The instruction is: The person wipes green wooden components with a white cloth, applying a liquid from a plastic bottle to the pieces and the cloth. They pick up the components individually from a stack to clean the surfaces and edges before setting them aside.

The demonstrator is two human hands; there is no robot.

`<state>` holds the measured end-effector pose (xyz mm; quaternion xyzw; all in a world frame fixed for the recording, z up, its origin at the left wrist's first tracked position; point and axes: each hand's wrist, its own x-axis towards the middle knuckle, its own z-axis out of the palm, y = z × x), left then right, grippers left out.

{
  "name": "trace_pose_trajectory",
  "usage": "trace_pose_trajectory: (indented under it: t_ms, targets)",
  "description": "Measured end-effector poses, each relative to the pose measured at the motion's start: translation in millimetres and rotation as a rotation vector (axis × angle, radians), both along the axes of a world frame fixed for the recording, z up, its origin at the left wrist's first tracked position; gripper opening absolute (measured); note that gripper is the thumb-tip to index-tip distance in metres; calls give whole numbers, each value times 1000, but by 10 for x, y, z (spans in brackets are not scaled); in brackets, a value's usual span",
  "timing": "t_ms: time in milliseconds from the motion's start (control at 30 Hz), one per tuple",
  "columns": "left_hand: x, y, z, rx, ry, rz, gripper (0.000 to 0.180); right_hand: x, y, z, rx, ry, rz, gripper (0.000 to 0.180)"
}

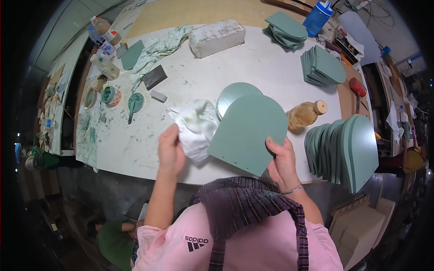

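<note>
A: Beyond both sets of fingers, spread wide: a white worktable (253, 67) smeared with green paint, its near edge just below the knuckles. Past its far edge, tan board; to the sides, dim workshop clutter.

B: And on the surface, away from the fingers?

A: Well right of the right hand (284, 163), stood on edge: a fanned row of green arched panels (343, 149). Farther off, two more green stacks (322, 67) and (285, 28). Far ahead, a white wrapped block (216, 37).

B: Held?

A: Clamped in the right fingers by its lower right edge, thumb on top: a green arched panel (248, 133), tilted up off the table. Just behind its rounded end, a pale green disc (230, 95); just right of it, an amber bottle (305, 114).

B: Left side?

A: Left hand (170, 151) closed around a crumpled white rag (195, 126), pressed against the panel's left edge. Well left of those fingers: paint pots (110, 95), a green-coated brush (134, 104), a dark scraper (154, 77).
</note>
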<state>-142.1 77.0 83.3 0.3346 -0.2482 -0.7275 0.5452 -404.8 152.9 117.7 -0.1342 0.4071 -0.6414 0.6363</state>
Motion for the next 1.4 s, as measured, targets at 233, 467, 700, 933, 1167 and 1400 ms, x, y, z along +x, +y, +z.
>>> trace_pose_trajectory:
  t_ms: [233,467,700,933,1167,1400]
  targets:
    - [-329,251,587,-774,-843,-370,32,156,123,0,111,78,146,44]
    - [-557,-91,340,-1176,-1331,-27,30,176,219,162,80,47,141,46]
    - [-541,-198,306,-1224,-1128,-28,16,128,282,128,71,85,224,46]
    - [-434,-24,654,-709,-917,-78,18,107,150,131,126,151,283,47]
    - [-895,14,443,-955,-1041,-114,7,188,172,110,106,303,366,44]
    - [-1077,212,483,-968,-1018,-52,8,174,197,68,60,404,349,48]
